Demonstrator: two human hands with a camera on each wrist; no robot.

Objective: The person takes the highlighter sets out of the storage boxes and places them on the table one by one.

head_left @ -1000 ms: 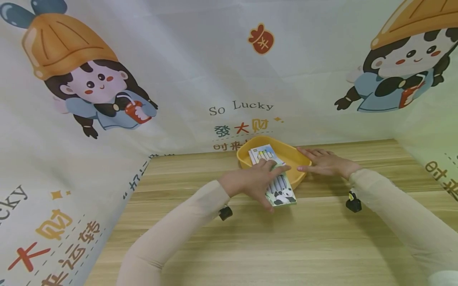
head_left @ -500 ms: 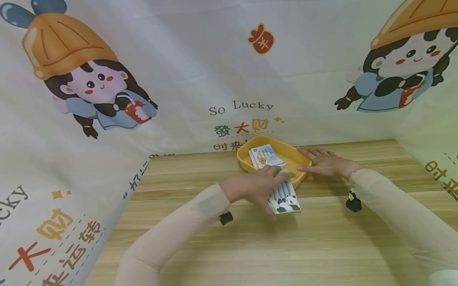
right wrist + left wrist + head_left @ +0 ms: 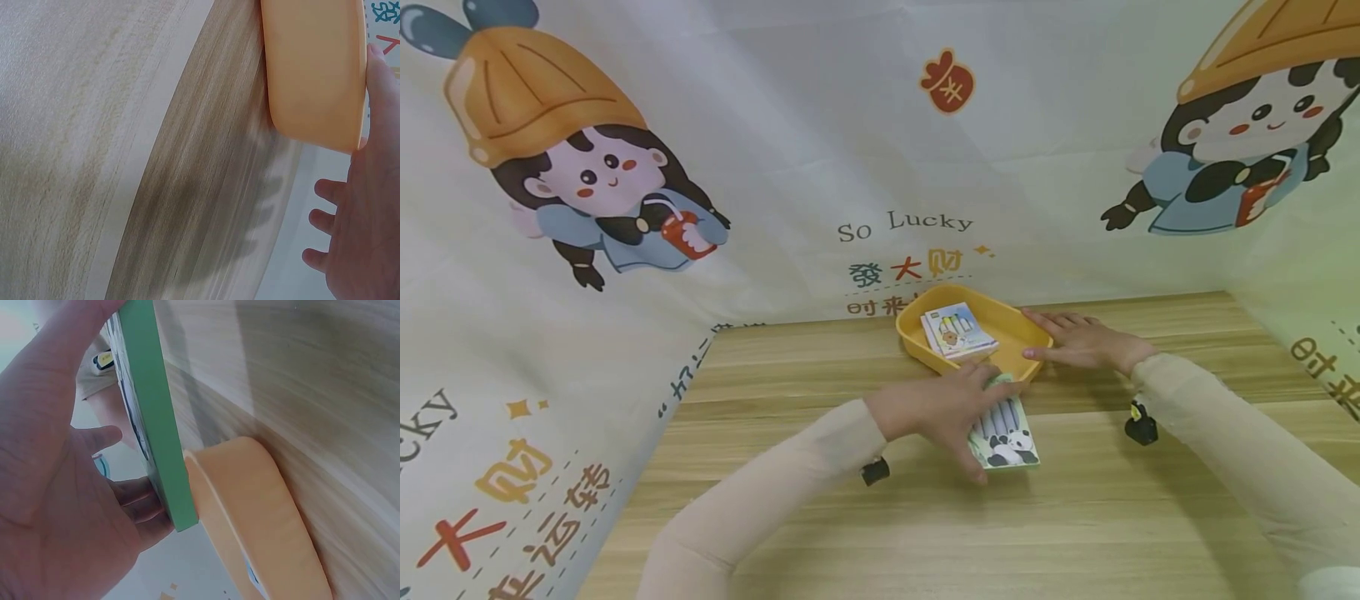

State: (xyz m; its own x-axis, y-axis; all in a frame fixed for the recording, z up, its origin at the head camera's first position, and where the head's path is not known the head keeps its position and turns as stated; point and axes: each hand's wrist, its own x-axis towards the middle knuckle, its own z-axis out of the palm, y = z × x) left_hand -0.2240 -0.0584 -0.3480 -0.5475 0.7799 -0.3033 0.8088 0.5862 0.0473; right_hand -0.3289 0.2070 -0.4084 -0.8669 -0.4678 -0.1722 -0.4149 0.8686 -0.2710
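A yellow tray (image 3: 1027,333) sits at the far middle of the wooden table, and a small box with a bear picture (image 3: 959,331) lies inside it. My left hand (image 3: 951,405) grips a green-edged box with a panda picture (image 3: 1006,433) just in front of the tray, thumb on its near side, fingers over its top. In the left wrist view the panda box's green edge (image 3: 156,419) stands beside the tray's wall (image 3: 250,506). My right hand (image 3: 1078,340) lies flat on the table, thumb against the tray's right rim (image 3: 356,75).
A printed cartoon cloth (image 3: 880,150) walls in the back and both sides of the wooden table (image 3: 1000,517). A small black camera hangs under each wrist (image 3: 1141,427).
My left hand has drawn the panda box out of the tray, toward me and slightly right, uncovering the bear box. The right hand has stayed in place.
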